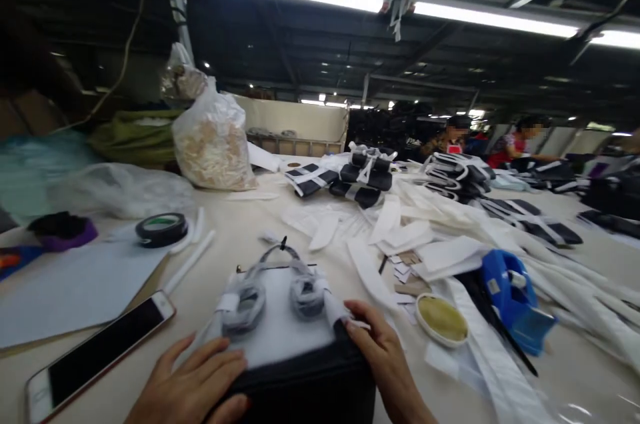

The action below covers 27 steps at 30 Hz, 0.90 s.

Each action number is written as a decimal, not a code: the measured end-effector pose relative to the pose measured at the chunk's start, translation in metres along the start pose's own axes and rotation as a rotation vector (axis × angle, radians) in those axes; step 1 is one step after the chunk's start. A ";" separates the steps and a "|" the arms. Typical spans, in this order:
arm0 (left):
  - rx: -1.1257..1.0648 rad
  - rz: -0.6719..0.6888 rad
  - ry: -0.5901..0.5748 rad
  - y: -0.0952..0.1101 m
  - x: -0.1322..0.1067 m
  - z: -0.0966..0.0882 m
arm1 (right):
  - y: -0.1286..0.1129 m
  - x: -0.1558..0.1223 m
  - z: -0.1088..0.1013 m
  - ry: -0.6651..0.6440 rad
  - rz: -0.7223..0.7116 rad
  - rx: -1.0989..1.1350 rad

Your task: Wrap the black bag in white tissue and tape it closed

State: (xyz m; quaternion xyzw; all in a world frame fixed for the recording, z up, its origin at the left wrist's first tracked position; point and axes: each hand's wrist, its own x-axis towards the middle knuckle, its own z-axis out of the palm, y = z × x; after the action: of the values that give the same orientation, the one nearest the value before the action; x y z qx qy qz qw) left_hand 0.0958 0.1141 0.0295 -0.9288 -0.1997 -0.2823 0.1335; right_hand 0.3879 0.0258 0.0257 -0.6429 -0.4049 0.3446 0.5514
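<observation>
A black piece with a white top panel (287,337) lies on the table right in front of me. Two grey coiled bundles (273,294), wrapped in white bands and joined by a cord, rest on that panel. My left hand (195,384) lies flat on the piece's near left corner, fingers spread. My right hand (383,347) grips the piece's right edge, thumb and fingers pinched around the end of a white band.
A phone (95,354) lies near left, a black tape roll (161,229) behind it. A blue tape dispenser (515,301) and a small dish of yellow paste (443,319) sit right. White strips (400,231), black bundles (365,177), a stuffed plastic bag (213,137); two people far right.
</observation>
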 end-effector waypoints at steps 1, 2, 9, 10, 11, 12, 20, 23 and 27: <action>-0.009 -0.019 -0.023 0.004 0.006 -0.005 | 0.002 0.000 -0.002 0.010 -0.052 -0.078; -0.026 -0.050 -0.049 0.009 0.012 -0.010 | 0.004 -0.001 -0.003 0.008 -0.106 -0.138; -0.293 -0.420 -0.447 0.034 0.040 -0.034 | 0.002 -0.017 -0.001 0.055 -0.219 -0.170; -0.326 -0.440 -0.505 0.035 0.044 -0.036 | 0.002 -0.019 -0.001 0.069 -0.233 -0.181; -0.347 -0.456 -0.539 0.034 0.046 -0.037 | 0.003 -0.020 -0.001 0.081 -0.256 -0.195; -0.357 -0.467 -0.552 0.034 0.047 -0.038 | 0.004 -0.022 -0.001 0.086 -0.286 -0.211; -0.193 -0.294 -0.262 0.028 0.021 -0.024 | 0.014 -0.030 0.001 0.050 -0.433 -0.292; -0.152 -0.277 -0.142 0.025 0.012 -0.014 | 0.014 -0.028 -0.003 0.006 -0.523 -0.362; -0.166 -0.363 -0.081 0.029 0.010 -0.009 | 0.009 -0.029 -0.006 -0.033 -0.550 -0.418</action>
State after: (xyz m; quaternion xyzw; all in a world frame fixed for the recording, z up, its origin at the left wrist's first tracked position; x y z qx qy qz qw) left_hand 0.1117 0.0880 0.0389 -0.8959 -0.3450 -0.2797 -0.0048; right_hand 0.3818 -0.0038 0.0171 -0.6032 -0.6336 0.1029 0.4734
